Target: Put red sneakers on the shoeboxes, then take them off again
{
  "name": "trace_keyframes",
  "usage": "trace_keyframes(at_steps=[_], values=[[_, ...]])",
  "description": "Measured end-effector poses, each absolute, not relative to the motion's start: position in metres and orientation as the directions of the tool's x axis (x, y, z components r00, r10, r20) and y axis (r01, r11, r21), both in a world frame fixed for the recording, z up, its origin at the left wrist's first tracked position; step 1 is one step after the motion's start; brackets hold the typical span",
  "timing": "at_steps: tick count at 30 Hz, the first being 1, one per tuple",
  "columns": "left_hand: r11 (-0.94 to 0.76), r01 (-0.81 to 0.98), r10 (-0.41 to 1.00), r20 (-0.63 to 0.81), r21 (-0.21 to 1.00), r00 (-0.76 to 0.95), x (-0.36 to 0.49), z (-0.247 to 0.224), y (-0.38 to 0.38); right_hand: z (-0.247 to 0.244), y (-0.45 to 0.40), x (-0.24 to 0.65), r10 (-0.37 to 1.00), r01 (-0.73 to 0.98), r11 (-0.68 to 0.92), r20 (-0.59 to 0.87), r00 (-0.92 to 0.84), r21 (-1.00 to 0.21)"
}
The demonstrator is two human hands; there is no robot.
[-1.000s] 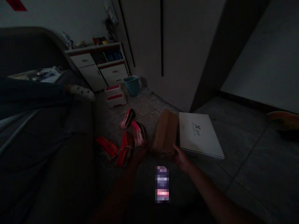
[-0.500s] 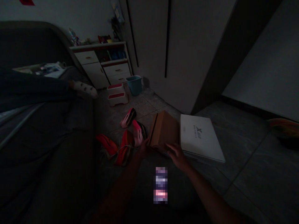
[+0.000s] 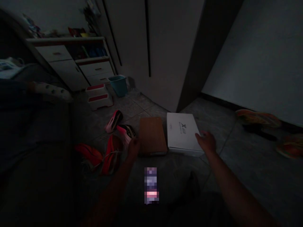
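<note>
A brown cardboard box (image 3: 152, 134) lies flat on the tiled floor (image 3: 163, 170), with a white box (image 3: 183, 130) just to its right; a narrow gap parts them. The white box bears dark lettering on its lid. The left hand (image 3: 134, 147) is at the brown box's left edge, its fingers curled; whether they grip the cardboard I cannot tell. The right hand (image 3: 206, 142) is at the white box's right edge, thumb towards the lid and the other fingers outside it; the blur hides whether it grasps the box.

Left of the brown box lie a pair of pink shoes (image 3: 114, 121) and, nearer the person, a pair of orange-red shoes (image 3: 110, 153) with pale laces. Farther back stand a red-and-white step stool (image 3: 100, 102) and a teal bucket (image 3: 118, 85), in front of a white cabinet (image 3: 63, 71). At the left, another person's foot (image 3: 53, 90) shows in a spotted sock. More shoes (image 3: 259, 118) lie by the right-hand wall (image 3: 262, 56).
</note>
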State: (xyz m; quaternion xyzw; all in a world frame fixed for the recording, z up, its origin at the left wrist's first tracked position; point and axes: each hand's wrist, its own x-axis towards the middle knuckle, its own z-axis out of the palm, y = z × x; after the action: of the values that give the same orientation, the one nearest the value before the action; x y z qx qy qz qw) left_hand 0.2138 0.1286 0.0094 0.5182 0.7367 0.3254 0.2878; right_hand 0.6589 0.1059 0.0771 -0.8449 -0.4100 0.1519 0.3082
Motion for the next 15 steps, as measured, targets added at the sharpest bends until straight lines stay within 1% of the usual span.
trace_keyframes(at_steps=[1,2,3,4,6,8,9,11,15], values=[[0.165,0.633,0.969,-0.003,0.756,-0.248,0.224,0.013,0.125,0.070,0.104,0.673,0.756,0.546,-0.545,-0.091,0.649,-0.636],[0.060,0.701,0.982,0.084,0.711,-0.169,0.235,0.016,0.119,0.061,0.101,0.682,0.742,0.484,-0.586,-0.192,0.642,-0.650],[-0.051,0.761,0.986,0.152,0.647,-0.063,0.248,0.019,0.112,0.051,0.096,0.689,0.742,0.408,-0.608,-0.305,0.597,-0.682],[-0.158,0.799,0.981,0.184,0.580,0.061,0.261,0.020,0.105,0.041,0.091,0.692,0.743,0.319,-0.623,-0.413,0.526,-0.715],[-0.345,0.800,0.938,0.153,0.491,0.310,0.287,0.019,0.091,0.025,0.082,0.694,0.731,0.161,-0.656,-0.566,0.381,-0.738],[-0.452,0.768,0.880,0.084,0.453,0.468,0.306,0.017,0.081,0.017,0.078,0.695,0.708,0.081,-0.684,-0.634,0.310,-0.725],[-0.471,0.767,0.865,0.056,0.437,0.499,0.313,0.016,0.078,0.015,0.078,0.695,0.699,0.065,-0.693,-0.647,0.304,-0.718],[-0.468,0.792,0.868,0.033,0.393,0.496,0.321,0.017,0.077,0.016,0.080,0.696,0.691,0.048,-0.698,-0.656,0.304,-0.714],[-0.444,0.848,0.894,0.081,0.289,0.440,0.325,0.024,0.085,0.020,0.085,0.698,0.672,-0.002,-0.708,-0.675,0.306,-0.706]])
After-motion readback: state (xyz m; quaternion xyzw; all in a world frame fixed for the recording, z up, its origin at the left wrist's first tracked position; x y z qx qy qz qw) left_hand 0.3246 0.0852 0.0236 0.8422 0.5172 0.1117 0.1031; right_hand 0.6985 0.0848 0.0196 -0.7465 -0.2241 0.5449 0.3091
